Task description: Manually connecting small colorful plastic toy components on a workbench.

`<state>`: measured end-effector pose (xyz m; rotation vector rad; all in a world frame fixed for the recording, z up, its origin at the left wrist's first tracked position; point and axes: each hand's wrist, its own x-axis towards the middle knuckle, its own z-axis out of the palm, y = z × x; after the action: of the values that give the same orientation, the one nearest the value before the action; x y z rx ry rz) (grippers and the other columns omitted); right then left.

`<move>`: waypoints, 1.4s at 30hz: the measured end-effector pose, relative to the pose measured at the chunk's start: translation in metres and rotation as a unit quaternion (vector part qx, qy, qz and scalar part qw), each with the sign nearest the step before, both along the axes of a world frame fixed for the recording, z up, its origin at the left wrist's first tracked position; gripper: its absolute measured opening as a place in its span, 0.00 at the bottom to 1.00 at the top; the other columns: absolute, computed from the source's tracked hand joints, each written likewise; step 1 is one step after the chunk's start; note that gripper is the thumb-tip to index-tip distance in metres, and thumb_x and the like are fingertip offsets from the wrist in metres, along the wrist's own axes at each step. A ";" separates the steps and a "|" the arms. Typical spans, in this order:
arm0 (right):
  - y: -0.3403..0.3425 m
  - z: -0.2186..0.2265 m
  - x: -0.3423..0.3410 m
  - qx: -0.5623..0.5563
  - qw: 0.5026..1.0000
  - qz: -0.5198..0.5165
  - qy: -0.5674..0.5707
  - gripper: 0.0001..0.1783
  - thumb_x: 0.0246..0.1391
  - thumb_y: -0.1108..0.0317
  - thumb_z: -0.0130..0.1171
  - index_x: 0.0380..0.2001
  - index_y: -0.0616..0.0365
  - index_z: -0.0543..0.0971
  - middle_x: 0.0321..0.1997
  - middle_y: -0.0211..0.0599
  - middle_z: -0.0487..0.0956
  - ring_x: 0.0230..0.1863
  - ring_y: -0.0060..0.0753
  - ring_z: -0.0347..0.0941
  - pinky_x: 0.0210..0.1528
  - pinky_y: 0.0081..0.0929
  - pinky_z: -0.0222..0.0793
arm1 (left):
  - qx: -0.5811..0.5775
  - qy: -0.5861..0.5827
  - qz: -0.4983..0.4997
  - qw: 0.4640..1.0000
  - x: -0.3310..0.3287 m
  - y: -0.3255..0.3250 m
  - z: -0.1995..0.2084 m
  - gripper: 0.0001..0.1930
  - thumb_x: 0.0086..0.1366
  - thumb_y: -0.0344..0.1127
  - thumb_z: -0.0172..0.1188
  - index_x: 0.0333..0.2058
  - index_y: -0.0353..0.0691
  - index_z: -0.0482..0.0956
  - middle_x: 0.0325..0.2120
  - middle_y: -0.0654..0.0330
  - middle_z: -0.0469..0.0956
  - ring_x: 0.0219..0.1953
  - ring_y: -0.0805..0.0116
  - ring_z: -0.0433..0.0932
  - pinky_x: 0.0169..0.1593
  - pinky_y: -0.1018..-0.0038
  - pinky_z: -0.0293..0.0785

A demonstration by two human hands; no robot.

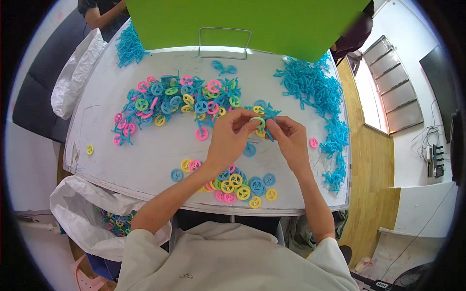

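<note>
Above the middle of the white table, my left hand [230,137] pinches a light green plastic wheel [258,120] between thumb and fingertips. Close beside it, my right hand [290,141] is closed on a small blue plastic stick piece [270,124]. The two pieces are at or almost at contact; my fingers hide exactly how they meet. Just behind my fingertips lie more blue pieces and yellow wheels. Between my forearms and the near edge is a pile of loose wheels [235,181] in yellow, pink, blue and green.
Wheels joined with blue sticks [165,99] form a heap at left centre. Loose blue sticks [310,82] run along the right edge. A green board [228,19] with a wire stand [224,29] closes off the far side. A white sack [73,194] of pieces stands at the near left.
</note>
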<state>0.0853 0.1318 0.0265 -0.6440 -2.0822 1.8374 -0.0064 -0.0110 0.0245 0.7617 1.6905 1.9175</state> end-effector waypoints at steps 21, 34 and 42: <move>0.001 -0.005 0.004 0.013 0.995 0.032 0.092 0.09 0.55 0.75 0.59 0.40 0.66 0.78 0.37 0.35 0.80 0.39 0.20 0.75 0.39 0.16 0.69 | 0.019 -0.146 -0.028 0.989 -0.003 0.002 -0.001 0.04 0.67 0.27 0.50 0.37 0.32 0.68 0.36 0.55 0.75 0.38 0.66 0.80 0.37 0.73 0.83; -0.002 -0.012 0.006 0.139 0.986 0.082 0.045 0.08 0.53 0.77 0.60 0.38 0.64 0.78 0.36 0.34 0.81 0.38 0.21 0.76 0.42 0.21 0.71 | -0.063 0.099 0.015 0.993 0.009 0.001 -0.015 0.05 0.60 0.17 0.50 0.32 0.32 0.66 0.31 0.51 0.75 0.32 0.62 0.78 0.31 0.69 0.76; -0.004 0.000 0.008 0.014 0.998 0.040 0.045 0.11 0.51 0.79 0.60 0.40 0.63 0.78 0.37 0.36 0.81 0.37 0.20 0.77 0.39 0.16 0.72 | -0.055 0.006 0.066 0.996 0.006 0.004 0.005 0.06 0.61 0.23 0.56 0.38 0.33 0.70 0.29 0.54 0.77 0.31 0.69 0.79 0.32 0.74 0.76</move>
<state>0.0933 0.1279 0.0264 -0.4691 -2.0984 1.8408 0.0000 -0.0067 0.0296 0.6359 1.8783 1.8915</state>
